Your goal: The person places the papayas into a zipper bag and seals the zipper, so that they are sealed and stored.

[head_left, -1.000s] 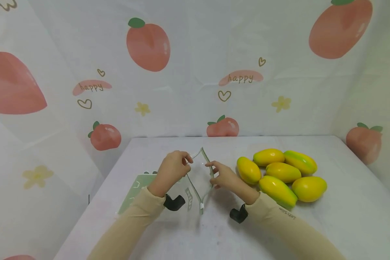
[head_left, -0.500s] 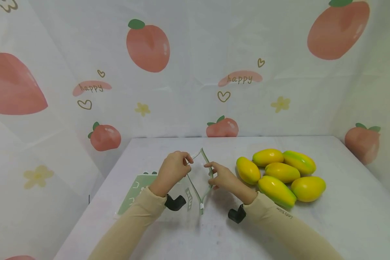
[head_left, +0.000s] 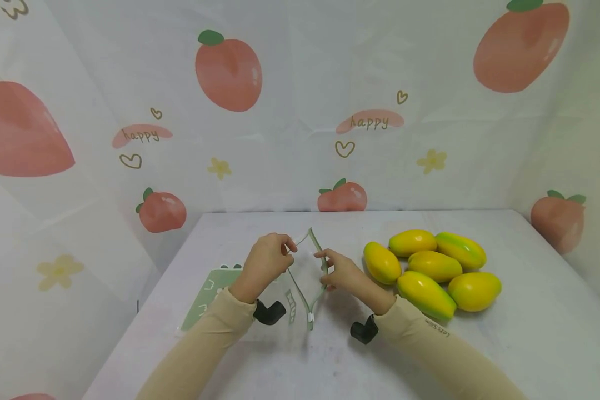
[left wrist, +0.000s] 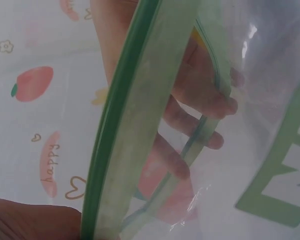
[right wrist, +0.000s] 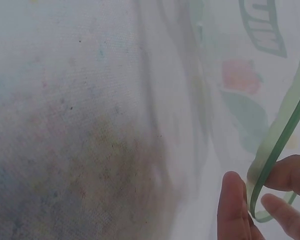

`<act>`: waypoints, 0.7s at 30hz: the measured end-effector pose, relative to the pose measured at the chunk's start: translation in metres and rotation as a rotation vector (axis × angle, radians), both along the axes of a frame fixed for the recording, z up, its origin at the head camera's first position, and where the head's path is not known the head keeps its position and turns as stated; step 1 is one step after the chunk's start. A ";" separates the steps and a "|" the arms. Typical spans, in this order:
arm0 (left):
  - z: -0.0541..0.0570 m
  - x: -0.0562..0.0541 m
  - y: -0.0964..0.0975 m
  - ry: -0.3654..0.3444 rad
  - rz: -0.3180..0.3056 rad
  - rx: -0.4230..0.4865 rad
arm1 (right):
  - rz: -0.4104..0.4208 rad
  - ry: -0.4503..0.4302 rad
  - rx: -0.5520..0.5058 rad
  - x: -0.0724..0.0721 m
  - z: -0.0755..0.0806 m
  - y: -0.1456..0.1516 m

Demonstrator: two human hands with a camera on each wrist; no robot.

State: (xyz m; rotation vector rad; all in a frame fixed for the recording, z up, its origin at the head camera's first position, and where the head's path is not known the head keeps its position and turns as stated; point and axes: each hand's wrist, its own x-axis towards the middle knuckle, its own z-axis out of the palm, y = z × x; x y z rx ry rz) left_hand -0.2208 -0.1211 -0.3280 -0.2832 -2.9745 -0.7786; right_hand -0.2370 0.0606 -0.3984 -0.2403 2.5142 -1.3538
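Observation:
A clear zip bag (head_left: 300,295) with green zip strips is spread into a diamond-shaped mouth between both hands. My left hand (head_left: 266,262) pinches the left rim with thumb and fingers. On the opposite rim, my right hand (head_left: 344,276) holds the zip strip between its thumb and fingers. The left wrist view looks across the green zip strip (left wrist: 121,95), with fingers of the right hand (left wrist: 197,107) seen through the plastic. In the right wrist view, the thumb and fingers grip around the strip (right wrist: 285,131). Nothing shows inside the bag.
Several yellow-green mangoes (head_left: 435,265) lie grouped on the white-covered table (head_left: 340,361), right of the right hand. A green panel with white marks (head_left: 205,291) lies left of the left forearm; whether it belongs to the bag I cannot tell. A fruit-print cloth (head_left: 285,155) stands behind.
My right hand has shifted very slightly to the left, its grip on the rim kept. The left hand and the mangoes look almost the same.

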 end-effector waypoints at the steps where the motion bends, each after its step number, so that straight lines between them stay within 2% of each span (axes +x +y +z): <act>1: 0.000 0.000 0.000 -0.003 0.001 0.001 | -0.001 -0.001 -0.002 0.000 0.000 0.000; 9: -0.001 -0.001 0.000 -0.020 -0.001 0.020 | -0.008 -0.021 0.008 0.001 0.002 0.006; 14: -0.001 0.001 -0.001 -0.003 0.006 0.031 | 0.002 -0.007 -0.041 0.003 0.008 0.018; 17: -0.001 0.002 -0.001 0.001 0.013 0.038 | 0.043 0.005 -0.085 0.005 0.015 0.029; 21: -0.001 0.002 -0.001 -0.010 0.014 0.039 | 0.104 0.079 -0.061 0.013 0.029 0.047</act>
